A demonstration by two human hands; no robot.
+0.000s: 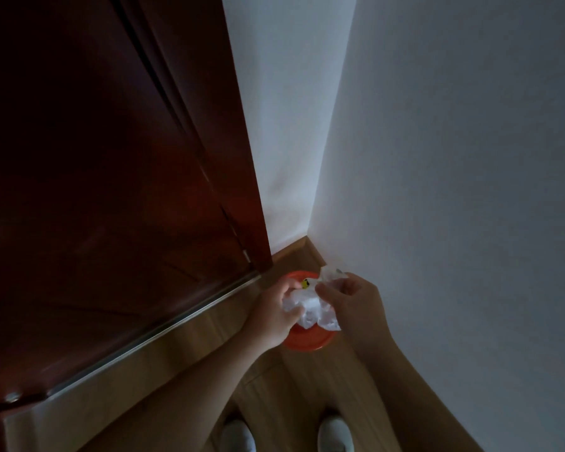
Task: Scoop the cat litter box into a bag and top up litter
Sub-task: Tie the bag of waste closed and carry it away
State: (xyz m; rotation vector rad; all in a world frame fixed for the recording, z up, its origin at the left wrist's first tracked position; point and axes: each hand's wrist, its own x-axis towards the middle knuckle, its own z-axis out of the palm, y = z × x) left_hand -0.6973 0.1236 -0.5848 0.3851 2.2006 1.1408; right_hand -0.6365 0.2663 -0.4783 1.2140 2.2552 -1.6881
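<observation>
In a dim corner, I am watching from the head view as both hands are working a crumpled white bag (pixel 310 308), held just over an orange round dish (pixel 307 342) that is sitting on the floor (pixel 274 402) near the baseboard (pixel 294 252). The left grip (pixel 279 308) is curling its fingers round the bag's left side, thumb pressing into the plastic. The right grip (pixel 349 301) is pinching the bag's upper edge between thumb and fingers, and a flap is poking up above the knuckles. A small yellow spot (pixel 305 283) is showing between the hands; I cannot tell what it is. A dark red door (pixel 111 190) is filling the left of the view, a white wall (pixel 437 158) is closing in on the right, and white shoes (pixel 238 435) are showing at the bottom edge. No litter box, scoop or litter is appearing anywhere in view. I am judging this as the opening step: readying the bag, with no scooping begun. The next move is likely calling for the two grips to find the mouth, pull the thin layers apart and hold it wide, then carry it to the box, wherever that is standing.
</observation>
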